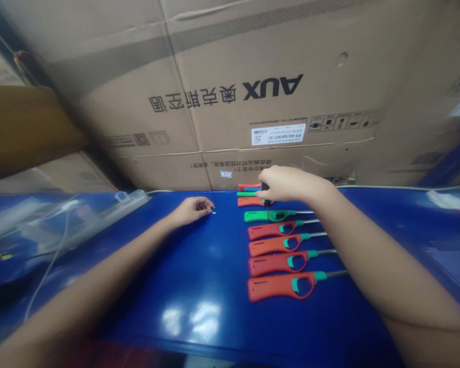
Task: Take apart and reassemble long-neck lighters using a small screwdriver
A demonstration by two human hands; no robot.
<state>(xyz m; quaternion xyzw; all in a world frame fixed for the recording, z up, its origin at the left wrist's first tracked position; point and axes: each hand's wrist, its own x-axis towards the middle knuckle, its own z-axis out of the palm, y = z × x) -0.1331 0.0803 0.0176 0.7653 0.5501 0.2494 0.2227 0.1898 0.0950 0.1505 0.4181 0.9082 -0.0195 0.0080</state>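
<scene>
My right hand [287,185] is wrapped round the dark handle of a screwdriver [266,203]. The thin shaft points straight down at a green gas lighter [254,216]; whether the tip touches it I cannot tell. My left hand [194,210] lies on the table with fingers curled together, close by a small white piece [213,212]. Below the green lighter, several red and orange gas lighters, including the nearest one [266,289], lie in a column with their metal tubes to the right. Beyond it, more lighters [249,202] are partly hidden by my right hand.
The table [168,291] has a glossy blue top. A large cardboard box [214,56] stands upright along its back edge. On the left lie a white power strip [126,207] and a pale cable [57,250]. A crumpled white item [444,200] sits at the far right.
</scene>
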